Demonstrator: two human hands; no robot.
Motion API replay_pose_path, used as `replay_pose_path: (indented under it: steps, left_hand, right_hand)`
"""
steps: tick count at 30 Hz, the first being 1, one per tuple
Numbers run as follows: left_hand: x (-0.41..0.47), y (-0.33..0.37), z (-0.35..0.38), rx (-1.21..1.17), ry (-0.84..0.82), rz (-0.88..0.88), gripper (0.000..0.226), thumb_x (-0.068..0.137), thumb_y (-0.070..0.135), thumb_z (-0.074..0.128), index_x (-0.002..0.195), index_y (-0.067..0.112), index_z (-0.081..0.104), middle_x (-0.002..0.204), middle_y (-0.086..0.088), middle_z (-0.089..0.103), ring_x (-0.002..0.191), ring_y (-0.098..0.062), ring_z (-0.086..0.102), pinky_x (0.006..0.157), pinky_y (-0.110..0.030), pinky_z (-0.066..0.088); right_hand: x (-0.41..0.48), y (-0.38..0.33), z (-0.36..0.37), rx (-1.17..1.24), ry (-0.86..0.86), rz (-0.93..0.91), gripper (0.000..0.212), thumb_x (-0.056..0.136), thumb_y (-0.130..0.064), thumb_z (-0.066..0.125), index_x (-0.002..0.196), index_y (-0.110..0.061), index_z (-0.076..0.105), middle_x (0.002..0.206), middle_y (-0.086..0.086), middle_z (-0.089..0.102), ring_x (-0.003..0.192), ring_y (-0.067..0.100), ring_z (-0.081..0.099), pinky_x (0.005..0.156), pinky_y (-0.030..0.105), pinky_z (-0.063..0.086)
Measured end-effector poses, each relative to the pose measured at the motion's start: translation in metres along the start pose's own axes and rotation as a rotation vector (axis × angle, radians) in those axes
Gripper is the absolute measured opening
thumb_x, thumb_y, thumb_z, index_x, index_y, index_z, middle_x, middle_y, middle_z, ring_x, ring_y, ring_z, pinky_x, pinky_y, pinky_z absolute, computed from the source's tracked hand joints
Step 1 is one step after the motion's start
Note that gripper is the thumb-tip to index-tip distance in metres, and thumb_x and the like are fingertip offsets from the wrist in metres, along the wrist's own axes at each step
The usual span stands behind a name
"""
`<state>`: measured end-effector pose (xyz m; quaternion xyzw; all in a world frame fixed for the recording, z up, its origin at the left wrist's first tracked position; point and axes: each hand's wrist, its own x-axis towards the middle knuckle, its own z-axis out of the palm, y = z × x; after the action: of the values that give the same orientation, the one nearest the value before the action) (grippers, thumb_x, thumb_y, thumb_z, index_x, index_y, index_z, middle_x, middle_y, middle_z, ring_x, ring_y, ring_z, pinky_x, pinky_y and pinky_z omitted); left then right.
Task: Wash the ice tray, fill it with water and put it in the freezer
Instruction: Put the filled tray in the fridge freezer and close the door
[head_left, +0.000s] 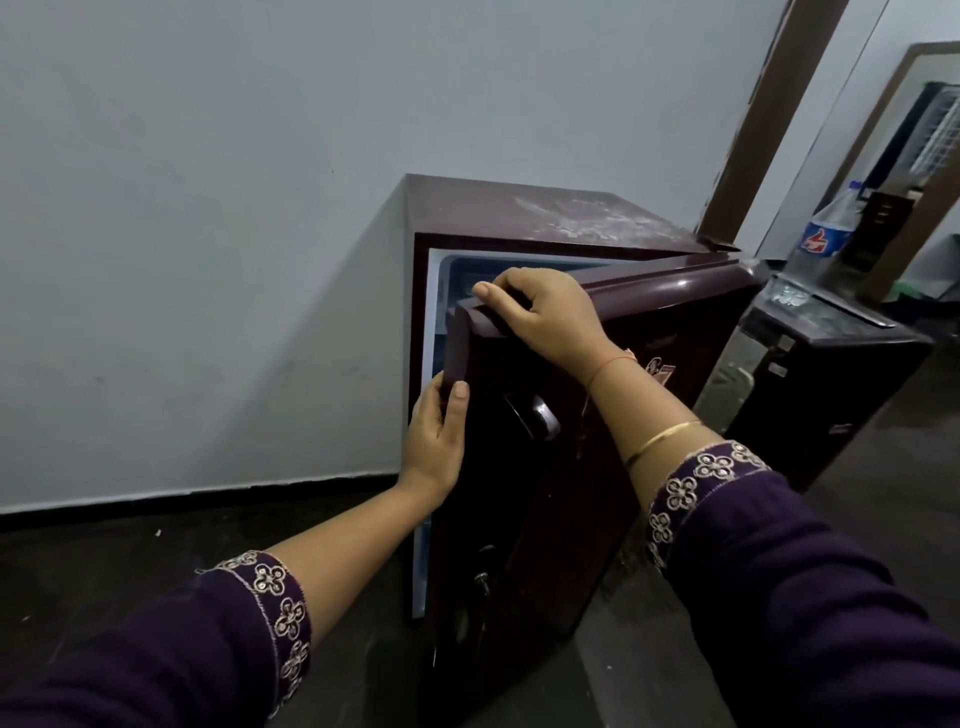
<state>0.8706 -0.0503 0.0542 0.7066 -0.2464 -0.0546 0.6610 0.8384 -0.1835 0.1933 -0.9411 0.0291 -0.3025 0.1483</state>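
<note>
Head view shows a small maroon fridge (545, 208) at the centre, its door (545, 519) standing partly ajar. The right hand (545, 317) curls its fingers over the door's top corner at 12 o'clock. The left hand (436, 441), at 9 o'clock of the door, pinches the free edge between thumb and fingers. The ice tray is nowhere in sight, so I cannot tell whether it sits inside. Swing the door smoothly, both hands together, fingers clear of the seal, with no slam that might slop water. A bottle (826, 234) stands at 2 o'clock.
</note>
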Motion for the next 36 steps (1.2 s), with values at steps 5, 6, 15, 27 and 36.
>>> replay_pose_path:
  steps: [5, 6, 15, 27, 36]
  left_hand:
    - [0.039, -0.013, -0.009, 0.079, 0.014, 0.072, 0.073, 0.084, 0.067, 0.04, 0.139, 0.019, 0.039, 0.134, 0.004, 0.052, 0.123, -0.011, 0.049, 0.099, -0.023, 0.038]
    - [0.049, -0.014, -0.01, 0.092, 0.025, 0.069, 0.065, 0.089, 0.062, 0.04, 0.139, 0.019, 0.039, 0.135, 0.005, 0.051, 0.125, -0.012, 0.047, 0.1, -0.023, 0.036]
    - [0.143, -0.03, -0.013, 0.167, 0.097, -0.037, 0.064, 0.095, 0.054, 0.027, 0.146, 0.016, 0.032, 0.148, -0.003, 0.041, 0.137, -0.019, 0.037, 0.113, -0.038, 0.029]
    - [0.169, -0.055, 0.008, 0.059, 0.366, 0.042, 0.102, 0.06, 0.096, 0.025, 0.112, 0.01, 0.047, 0.097, -0.003, 0.058, 0.085, -0.014, 0.058, 0.072, -0.029, 0.043]
    - [0.169, -0.061, 0.001, 0.126, 0.321, 0.032, 0.105, 0.063, 0.094, 0.022, 0.117, 0.007, 0.046, 0.107, -0.012, 0.059, 0.096, -0.025, 0.059, 0.073, -0.031, 0.041]
  right_hand:
    - [0.035, 0.011, 0.03, -0.174, -0.044, -0.124, 0.061, 0.09, -0.062, 0.031, 0.111, -0.017, 0.066, 0.122, 0.002, 0.065, 0.119, 0.02, 0.054, 0.101, 0.039, 0.04]
    - [0.043, 0.012, 0.037, -0.19, -0.057, -0.127, 0.06, 0.091, -0.06, 0.031, 0.12, -0.018, 0.062, 0.132, 0.002, 0.058, 0.129, 0.021, 0.047, 0.107, 0.038, 0.035]
    - [0.116, 0.031, 0.083, -0.311, -0.148, -0.05, 0.063, 0.095, -0.056, 0.028, 0.141, -0.014, 0.039, 0.15, 0.007, 0.037, 0.141, 0.028, 0.027, 0.112, 0.043, 0.022]
    - [0.133, 0.041, 0.105, -0.417, 0.04, -0.103, 0.051, 0.09, -0.055, 0.033, 0.095, -0.013, 0.061, 0.094, 0.007, 0.066, 0.091, 0.03, 0.06, 0.081, 0.04, 0.035]
    - [0.133, 0.04, 0.107, -0.4, 0.076, -0.123, 0.051, 0.09, -0.056, 0.033, 0.093, -0.014, 0.061, 0.092, 0.006, 0.067, 0.089, 0.029, 0.061, 0.082, 0.04, 0.037]
